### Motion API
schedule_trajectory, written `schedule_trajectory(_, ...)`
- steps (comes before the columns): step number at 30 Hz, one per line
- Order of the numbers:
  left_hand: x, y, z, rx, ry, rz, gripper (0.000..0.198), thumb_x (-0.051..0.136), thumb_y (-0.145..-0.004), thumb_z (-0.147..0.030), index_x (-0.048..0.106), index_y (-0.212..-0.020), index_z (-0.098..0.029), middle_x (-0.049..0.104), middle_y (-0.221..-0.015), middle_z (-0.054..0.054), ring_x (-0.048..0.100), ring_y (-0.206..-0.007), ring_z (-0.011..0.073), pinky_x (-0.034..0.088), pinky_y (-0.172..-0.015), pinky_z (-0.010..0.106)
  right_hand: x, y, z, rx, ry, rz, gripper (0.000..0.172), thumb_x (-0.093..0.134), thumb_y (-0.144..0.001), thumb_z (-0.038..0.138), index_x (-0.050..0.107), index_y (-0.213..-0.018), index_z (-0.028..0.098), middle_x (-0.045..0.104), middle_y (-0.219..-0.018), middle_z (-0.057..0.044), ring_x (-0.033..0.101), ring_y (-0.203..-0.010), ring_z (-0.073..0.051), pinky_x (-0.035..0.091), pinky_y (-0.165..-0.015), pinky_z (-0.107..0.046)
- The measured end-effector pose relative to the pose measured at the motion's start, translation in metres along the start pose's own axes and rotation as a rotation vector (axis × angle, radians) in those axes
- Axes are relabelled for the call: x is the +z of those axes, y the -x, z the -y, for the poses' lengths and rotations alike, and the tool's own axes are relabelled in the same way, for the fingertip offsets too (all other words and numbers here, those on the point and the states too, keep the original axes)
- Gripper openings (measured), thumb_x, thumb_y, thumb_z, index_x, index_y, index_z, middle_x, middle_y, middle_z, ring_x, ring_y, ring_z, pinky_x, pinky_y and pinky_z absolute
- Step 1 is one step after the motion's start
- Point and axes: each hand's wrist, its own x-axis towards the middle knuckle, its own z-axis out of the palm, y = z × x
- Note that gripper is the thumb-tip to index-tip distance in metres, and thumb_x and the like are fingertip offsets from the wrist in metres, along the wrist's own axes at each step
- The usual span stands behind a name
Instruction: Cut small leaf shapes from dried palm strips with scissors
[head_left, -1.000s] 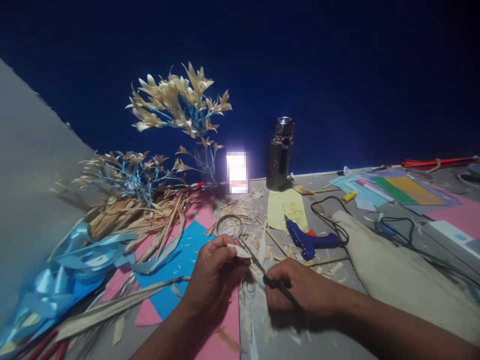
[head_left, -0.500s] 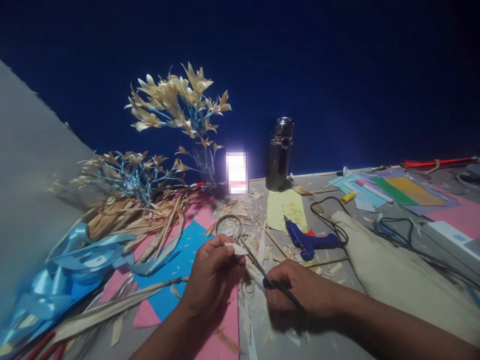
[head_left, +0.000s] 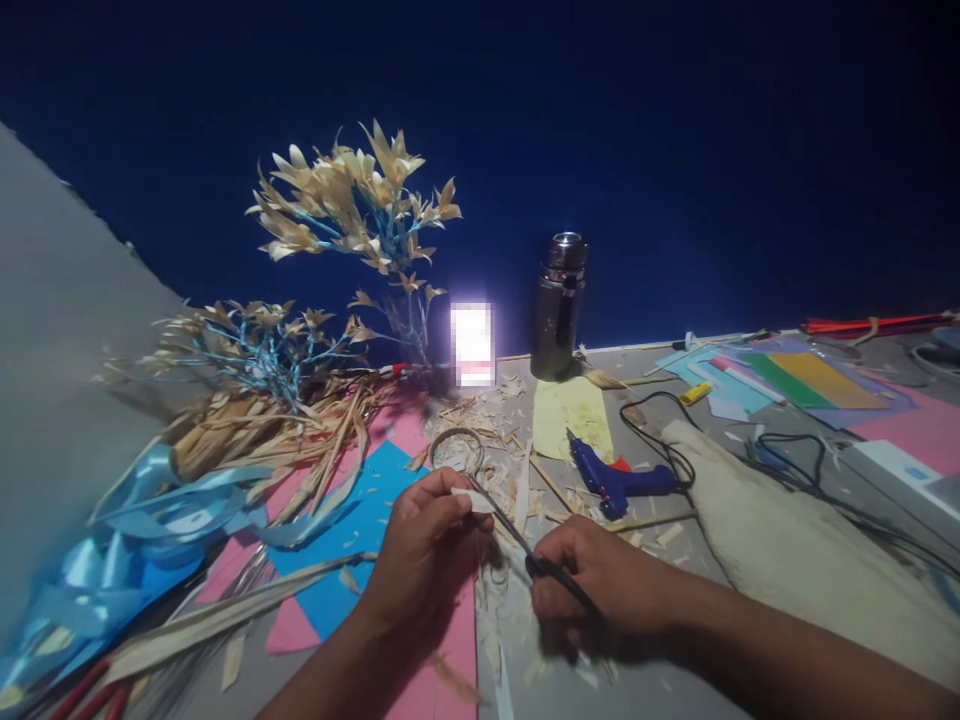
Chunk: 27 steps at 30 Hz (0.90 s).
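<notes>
A small pale strip (head_left: pixel 475 501), like dried leaf or husk, is pinched between the thumb and fingers of my left hand (head_left: pixel 420 545). My right hand (head_left: pixel 581 575) has its fingers in the dark handles of a pair of scissors (head_left: pixel 516 533). Their blades point up and left and lie right beside the strip's edge; whether they cut into it is too small to tell. Just beyond my left fingertips, a roll of tape (head_left: pixel 456 434) lies among pale shavings (head_left: pixel 517 470).
A blue glue gun (head_left: pixel 622 482) with its black cord lies right of centre, below a flask (head_left: pixel 559 310). Dried-flower branches (head_left: pixel 337 210) stand behind left. Light blue ribbon (head_left: pixel 180 510), blue paper (head_left: pixel 341 540) and pink paper lie left; a cream cloth bundle (head_left: pixel 787 540) lies right.
The scissor blades have shifted slightly and appear closer together beside the pale strip. The strip's visible end looks tilted a little downward. Both hands stay in nearly the same place.
</notes>
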Motion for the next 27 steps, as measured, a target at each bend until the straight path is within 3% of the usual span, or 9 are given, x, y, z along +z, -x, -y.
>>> schedule_trajectory(7, 0.0, 0.0, 0.0, -0.014, -0.011, -0.003, 0.009, 0.071, -0.072, -0.015, 0.063, -0.068, -0.017, 0.065, -0.057, 0.002, 0.057, -0.051, 0.0133, 0.044, -0.052, 0.024, -0.002, 0.0, -0.001, -0.004, 0.019, 0.015, 0.028, 0.071, -0.074, 0.036, 0.059, -0.06, 0.015, 0.061, -0.055, 0.001, 0.048, -0.041, -0.007, 0.032, -0.038, -0.017)
schedule_trajectory(14, 0.001, 0.0, -0.003, -0.016, 0.016, 0.032, 0.011, 0.073, -0.071, -0.017, 0.062, -0.069, -0.017, 0.065, -0.059, 0.002, 0.06, -0.055, 0.0151, 0.045, -0.055, 0.025, 0.0, -0.005, -0.009, -0.031, -0.055, 0.035, 0.034, 0.074, -0.073, 0.035, 0.057, -0.053, 0.015, 0.053, -0.045, 0.003, 0.039, -0.036, -0.005, 0.026, -0.035, -0.017)
schedule_trajectory(19, 0.003, 0.003, 0.002, -0.059, 0.026, 0.061, 0.009, 0.074, -0.072, -0.015, 0.065, -0.073, -0.017, 0.064, -0.059, 0.0, 0.056, -0.052, 0.0125, 0.045, -0.055, 0.025, 0.004, -0.013, -0.01, -0.108, -0.379, -0.153, 0.032, 0.084, -0.063, 0.033, 0.059, -0.069, 0.015, 0.06, -0.056, 0.002, 0.052, -0.046, -0.009, 0.04, -0.044, -0.02)
schedule_trajectory(22, 0.002, 0.004, 0.011, -0.111, -0.046, 0.073, 0.01, 0.076, -0.073, -0.015, 0.066, -0.074, -0.017, 0.063, -0.059, -0.001, 0.057, -0.056, 0.0125, 0.045, -0.059, 0.025, 0.003, -0.013, -0.007, -0.206, -0.485, -0.234, 0.046, 0.091, -0.057, 0.031, 0.061, -0.09, 0.017, 0.064, -0.076, 0.002, 0.058, -0.06, -0.012, 0.047, -0.054, -0.023)
schedule_trajectory(27, 0.0, 0.005, 0.022, -0.169, -0.118, 0.122, 0.013, 0.08, -0.072, -0.017, 0.067, -0.073, -0.016, 0.064, -0.063, 0.001, 0.057, -0.058, 0.0118, 0.044, -0.06, 0.025, 0.004, -0.009, -0.006, -0.319, -0.472, -0.261, 0.042, 0.09, -0.061, 0.027, 0.058, -0.086, 0.016, 0.059, -0.068, 0.003, 0.057, -0.063, -0.012, 0.045, -0.06, -0.024)
